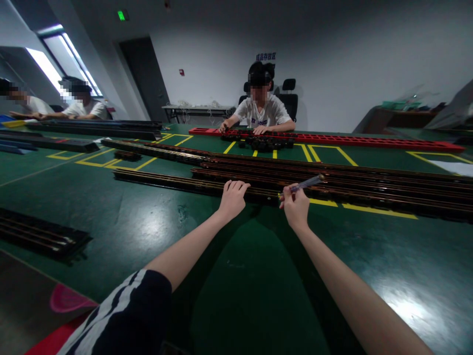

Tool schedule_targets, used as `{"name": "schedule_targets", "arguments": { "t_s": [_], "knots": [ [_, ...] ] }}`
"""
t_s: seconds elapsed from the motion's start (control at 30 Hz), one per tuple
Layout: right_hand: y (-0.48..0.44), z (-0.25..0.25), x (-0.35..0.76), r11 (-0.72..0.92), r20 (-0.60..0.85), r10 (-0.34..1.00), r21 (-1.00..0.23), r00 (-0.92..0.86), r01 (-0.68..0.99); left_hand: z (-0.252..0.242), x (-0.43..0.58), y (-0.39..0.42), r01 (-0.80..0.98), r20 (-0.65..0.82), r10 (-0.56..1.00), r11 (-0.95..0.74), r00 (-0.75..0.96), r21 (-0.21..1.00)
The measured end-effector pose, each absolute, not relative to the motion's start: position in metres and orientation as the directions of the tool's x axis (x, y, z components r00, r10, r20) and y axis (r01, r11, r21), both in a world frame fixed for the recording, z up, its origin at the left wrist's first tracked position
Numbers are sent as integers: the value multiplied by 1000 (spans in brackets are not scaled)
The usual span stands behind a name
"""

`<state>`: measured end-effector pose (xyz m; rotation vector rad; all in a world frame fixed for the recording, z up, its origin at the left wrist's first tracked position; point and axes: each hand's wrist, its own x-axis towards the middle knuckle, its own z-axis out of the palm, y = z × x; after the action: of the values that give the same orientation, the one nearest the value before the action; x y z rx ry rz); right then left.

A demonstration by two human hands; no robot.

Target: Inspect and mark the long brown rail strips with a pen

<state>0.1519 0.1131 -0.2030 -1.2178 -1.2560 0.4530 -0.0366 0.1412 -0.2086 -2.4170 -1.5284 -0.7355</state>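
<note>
Closest to me lies a long black rail [166, 182] with copper-coloured strips along it, flat on the green table. My left hand [232, 199] is laid over this rail, fingers bent across its top and thumb pointing right. A little to the right, my right hand [296, 204] is closed around a slim see-through stick-like tool [311, 181] with a brownish end that points up and right. The tool's other end is down at the rail, mostly hidden by my fingers. Beyond the hands lie several similar rails [369, 185], side by side.
Across the green table [140, 256], a person [264, 111] handles small black parts [266, 143] beside a long red slotted frame [369, 140]. More black rails [40, 234] lie at left. Two other people sit far left. A pink basket [68, 298] stands below the table edge.
</note>
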Motion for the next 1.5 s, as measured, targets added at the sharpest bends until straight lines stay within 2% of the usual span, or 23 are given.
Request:
{"name": "schedule_targets", "arguments": {
  "t_s": [0.37, 0.67, 1.5],
  "knots": [
    [112, -202, 152, 372, 478, 815, -865, 328, 336, -207, -36, 139, 857, 507, 781, -494, 364, 146],
    [113, -204, 152, 373, 450, 819, -889, 356, 265, -207, -35, 139, 861, 479, 793, -490, 376, 137],
    [114, -202, 151, 372, 426, 831, -904, 358, 211, -208, -35, 140, 866, 489, 785, -488, 380, 111]
  ]
}}
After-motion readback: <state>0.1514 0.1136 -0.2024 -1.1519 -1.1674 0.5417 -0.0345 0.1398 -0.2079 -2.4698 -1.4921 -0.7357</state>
